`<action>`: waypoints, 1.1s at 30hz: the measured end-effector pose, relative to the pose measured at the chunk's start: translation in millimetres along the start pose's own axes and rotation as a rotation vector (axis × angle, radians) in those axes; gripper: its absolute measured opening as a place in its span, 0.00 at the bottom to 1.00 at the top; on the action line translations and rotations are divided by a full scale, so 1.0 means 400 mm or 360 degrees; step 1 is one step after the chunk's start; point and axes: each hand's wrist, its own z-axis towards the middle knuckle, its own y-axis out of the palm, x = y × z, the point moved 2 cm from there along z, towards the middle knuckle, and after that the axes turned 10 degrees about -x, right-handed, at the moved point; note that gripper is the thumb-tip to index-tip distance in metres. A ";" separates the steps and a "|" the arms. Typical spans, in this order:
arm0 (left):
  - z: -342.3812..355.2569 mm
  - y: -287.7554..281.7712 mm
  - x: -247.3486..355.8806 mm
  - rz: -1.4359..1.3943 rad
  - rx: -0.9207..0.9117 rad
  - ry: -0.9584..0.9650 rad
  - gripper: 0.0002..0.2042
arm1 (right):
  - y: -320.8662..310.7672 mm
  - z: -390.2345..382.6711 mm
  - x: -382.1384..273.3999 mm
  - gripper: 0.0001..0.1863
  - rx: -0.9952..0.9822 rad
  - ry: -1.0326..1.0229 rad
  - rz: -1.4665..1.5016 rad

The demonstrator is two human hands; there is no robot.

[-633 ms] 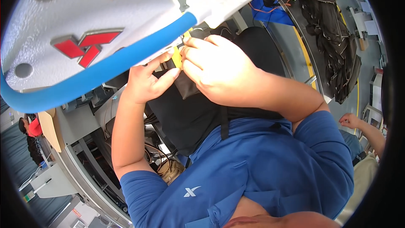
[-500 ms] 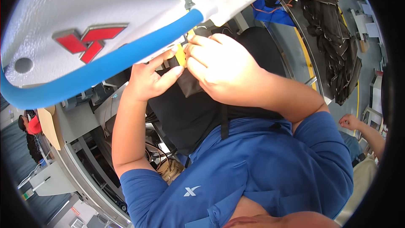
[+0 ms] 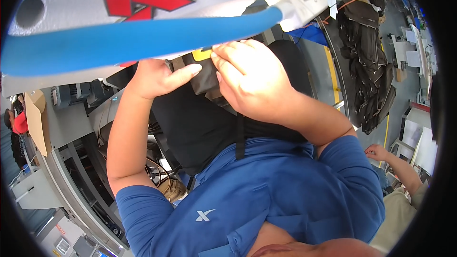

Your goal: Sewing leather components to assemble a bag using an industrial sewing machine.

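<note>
A small yellow piece (image 3: 202, 55), its exact kind unclear, lies at the fingertips of my right hand (image 3: 256, 78). That hand's fingers are bent and pressed together on the piece's right end. My left hand (image 3: 154, 80) is to the left, thumb stretched out toward the piece but apart from it. Its other fingers are mostly hidden behind the machine's edge. Under the yellow piece hangs dark brown material (image 3: 204, 77), between my two hands. Over both hands reaches a grey-white machine head (image 3: 71, 12) with a red emblem and a thick blue tube (image 3: 143, 40) along its near side.
A white control box (image 3: 304, 7) sits at the tube's right end. Dark garments or cloth (image 3: 366, 62) are heaped on the right. A co-worker's hand (image 3: 377, 152) shows at lower right. A tan board (image 3: 37, 119) stands at the table's left edge.
The view has shifted, so the machine head and tube sit differently. My left thumb and finger have come off the yellow piece, and the left hand is farther left. My right hand stays on it.
</note>
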 end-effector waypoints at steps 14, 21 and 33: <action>0.010 -0.014 -0.004 -0.0297 -0.0069 -0.0217 0.28 | -0.006 0.005 -0.007 0.15 0.0017 0.0040 0.0008; 0.012 -0.001 -0.010 -0.0249 0.0003 -0.0063 0.31 | -0.002 0.006 0.013 0.16 0.0069 0.0100 0.0029; -0.009 0.009 0.041 0.0474 0.0151 0.0198 0.26 | -0.020 0.009 -0.022 0.20 -0.0198 0.0175 0.0008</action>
